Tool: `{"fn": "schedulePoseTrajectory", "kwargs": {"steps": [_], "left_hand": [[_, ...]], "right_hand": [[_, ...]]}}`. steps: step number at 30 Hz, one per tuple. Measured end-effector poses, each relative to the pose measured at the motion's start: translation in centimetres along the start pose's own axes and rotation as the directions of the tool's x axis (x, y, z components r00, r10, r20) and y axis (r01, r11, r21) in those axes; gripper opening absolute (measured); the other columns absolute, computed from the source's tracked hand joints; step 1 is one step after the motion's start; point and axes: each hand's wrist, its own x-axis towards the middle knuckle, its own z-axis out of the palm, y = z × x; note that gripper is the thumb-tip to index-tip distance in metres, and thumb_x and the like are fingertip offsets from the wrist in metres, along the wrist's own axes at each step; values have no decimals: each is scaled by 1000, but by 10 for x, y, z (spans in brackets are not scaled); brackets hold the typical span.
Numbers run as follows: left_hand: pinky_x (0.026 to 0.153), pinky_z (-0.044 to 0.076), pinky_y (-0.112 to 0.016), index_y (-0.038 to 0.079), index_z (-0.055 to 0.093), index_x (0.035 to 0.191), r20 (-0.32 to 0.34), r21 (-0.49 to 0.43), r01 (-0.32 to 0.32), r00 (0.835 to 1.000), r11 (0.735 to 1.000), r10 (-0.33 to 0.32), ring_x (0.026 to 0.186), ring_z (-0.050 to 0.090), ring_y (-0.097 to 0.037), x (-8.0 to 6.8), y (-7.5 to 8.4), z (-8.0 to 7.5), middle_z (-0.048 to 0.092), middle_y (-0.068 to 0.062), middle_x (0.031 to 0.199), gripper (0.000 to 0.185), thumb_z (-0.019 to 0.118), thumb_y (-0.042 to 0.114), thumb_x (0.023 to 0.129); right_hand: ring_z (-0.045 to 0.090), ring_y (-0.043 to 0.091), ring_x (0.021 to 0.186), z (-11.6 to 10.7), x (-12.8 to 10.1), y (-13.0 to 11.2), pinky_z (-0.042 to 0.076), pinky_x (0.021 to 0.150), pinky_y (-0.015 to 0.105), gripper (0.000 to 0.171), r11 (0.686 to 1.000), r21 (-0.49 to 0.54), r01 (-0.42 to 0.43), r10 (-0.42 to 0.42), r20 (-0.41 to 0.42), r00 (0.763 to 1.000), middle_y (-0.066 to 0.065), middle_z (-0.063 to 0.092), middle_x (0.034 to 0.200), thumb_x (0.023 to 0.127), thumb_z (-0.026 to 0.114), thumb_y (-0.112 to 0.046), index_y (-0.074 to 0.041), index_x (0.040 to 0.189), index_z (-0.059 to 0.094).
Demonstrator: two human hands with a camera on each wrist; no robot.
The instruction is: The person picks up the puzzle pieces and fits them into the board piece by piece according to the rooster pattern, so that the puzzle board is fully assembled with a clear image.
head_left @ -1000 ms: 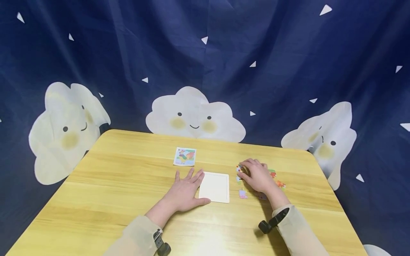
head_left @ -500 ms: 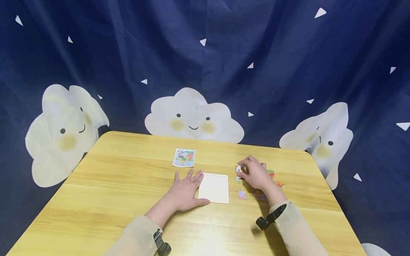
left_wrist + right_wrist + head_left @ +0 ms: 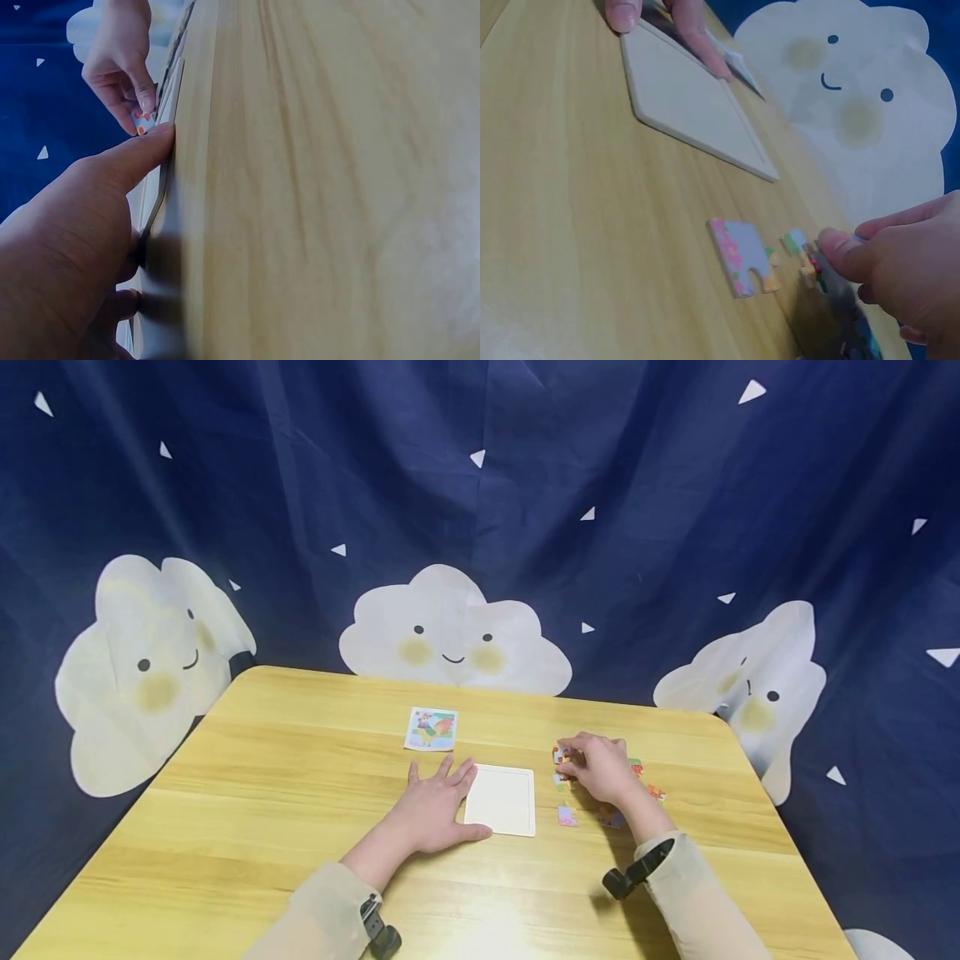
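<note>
My left hand (image 3: 431, 814) lies spread, palm down, on the table at the left edge of a white square puzzle tray (image 3: 502, 802). Its thumb and fingertips touch the tray's rim. Right of the tray, my right hand (image 3: 609, 770) pinches a small jigsaw piece (image 3: 142, 121) between thumb and fingers. White with red and orange spots, that piece is held tilted, close over other pieces. A lilac piece with pink flowers (image 3: 735, 255) lies flat nearer the tray. Further pieces are partly hidden under my right hand.
Beyond the tray lies a picture card (image 3: 432, 730) showing a colourful rooster. Orange and red pieces (image 3: 656, 792) spread to the right of my right hand. The wooden table (image 3: 262, 810) ends at a dark blue curtain (image 3: 480, 510) with cloud faces.
Pinching the spotted piece, my right hand rises slightly, then sinks back beside the other pieces. My left hand stays at the tray's edge.
</note>
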Motion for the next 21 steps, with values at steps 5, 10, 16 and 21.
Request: {"fn": "schedulePoseTrajectory", "kwargs": {"steps": [5, 10, 16, 21], "left_hand": [[112, 11, -85, 10, 36, 166, 6, 3, -8, 1000, 1000, 8, 159, 21, -36, 0, 0, -1, 27, -2, 173, 108, 51, 85, 91], [112, 12, -85, 10, 36, 166, 10, 3, -6, 1000, 1000, 6, 159, 22, -37, -1, 0, 0, 28, -2, 173, 108, 51, 85, 91], [111, 12, -85, 9, 36, 166, 11, 4, -7, 1000, 1000, 7, 159, 21, -37, -1, 0, -1, 28, -3, 173, 107, 52, 85, 91], [112, 11, -85, 8, 37, 165, 3, -9, -5, 1000, 1000, 5, 158, 21, -38, 0, -1, -1, 28, -3, 173, 107, 53, 84, 91]], "right_hand": [[67, 21, 89, -6, 1, -1, 33, 85, 57, 43, 999, -26, 28, -26, 65, 998, -1, 73, 101, 93, 83, -13, -4, 134, 73], [69, 30, 106, -10, 2, -6, 33, 85, 58, 43, 993, -111, 42, -29, 116, 993, 5, 74, 114, 94, 81, -8, -6, 136, 73], [69, 28, 102, -12, 4, -8, 33, 84, 57, 41, 989, -134, 59, -43, 114, 993, 2, 73, 110, 94, 82, -11, -8, 134, 74], [68, 19, 88, -12, 4, -8, 33, 88, 58, 38, 998, -38, 58, -55, 94, 994, -5, 72, 102, 96, 80, -15, -9, 133, 74]]}}
